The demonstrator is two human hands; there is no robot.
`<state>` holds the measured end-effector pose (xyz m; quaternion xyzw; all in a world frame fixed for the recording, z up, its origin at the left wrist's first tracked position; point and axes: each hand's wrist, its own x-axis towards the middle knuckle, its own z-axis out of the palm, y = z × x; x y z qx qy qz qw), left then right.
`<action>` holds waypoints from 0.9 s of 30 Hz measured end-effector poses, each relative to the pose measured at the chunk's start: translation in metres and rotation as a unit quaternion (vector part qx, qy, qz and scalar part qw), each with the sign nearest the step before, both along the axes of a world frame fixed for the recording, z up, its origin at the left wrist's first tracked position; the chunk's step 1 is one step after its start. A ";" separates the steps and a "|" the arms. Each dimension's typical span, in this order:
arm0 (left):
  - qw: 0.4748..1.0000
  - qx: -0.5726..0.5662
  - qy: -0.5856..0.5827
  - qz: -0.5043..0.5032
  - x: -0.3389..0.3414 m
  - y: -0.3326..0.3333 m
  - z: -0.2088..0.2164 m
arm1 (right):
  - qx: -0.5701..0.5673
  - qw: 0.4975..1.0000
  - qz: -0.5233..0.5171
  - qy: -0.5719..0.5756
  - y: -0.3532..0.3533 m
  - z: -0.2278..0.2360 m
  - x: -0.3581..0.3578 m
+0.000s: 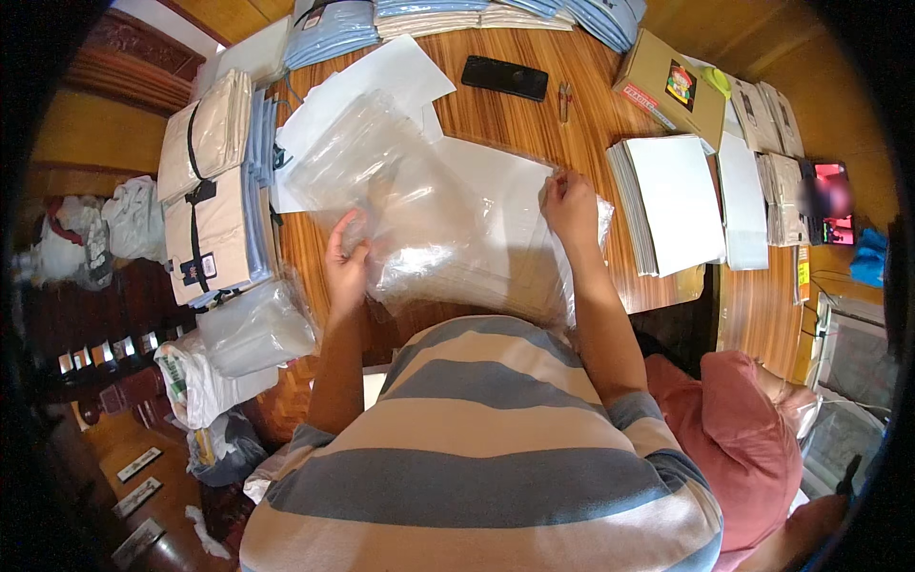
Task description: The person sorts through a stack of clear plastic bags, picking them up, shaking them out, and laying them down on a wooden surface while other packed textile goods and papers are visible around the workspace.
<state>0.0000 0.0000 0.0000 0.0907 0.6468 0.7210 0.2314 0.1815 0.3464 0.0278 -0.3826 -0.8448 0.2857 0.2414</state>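
Observation:
My left hand (pixel 345 259) grips the near left edge of a clear plastic bag (pixel 419 205) that lies crumpled over a white sheet on the wooden table (pixel 534 114). My right hand (pixel 570 205) pinches the same bag at its right edge, fingers closed on the film. The bag stretches between both hands, partly lifted at the left. More clear bags are stacked under it near the table's front edge.
Stacks of white cards (pixel 672 202) lie at the right, a cardboard box (pixel 670 88) behind them. A black phone (pixel 504 76) lies at the back. Folded beige and blue garments (pixel 205 191) are piled left. A red cushion (pixel 743 439) sits lower right.

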 end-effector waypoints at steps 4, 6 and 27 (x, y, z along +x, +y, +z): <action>0.999 0.031 -0.004 0.006 -0.001 0.004 -0.002 | 0.034 0.998 -0.007 0.045 0.001 0.016 -0.007; 0.999 0.035 0.002 0.019 0.002 0.008 -0.003 | 0.032 0.995 -0.008 0.091 -0.002 0.022 -0.005; 0.996 -0.079 0.043 0.007 0.006 0.008 0.004 | -0.414 0.894 -0.054 0.164 -0.033 -0.005 0.057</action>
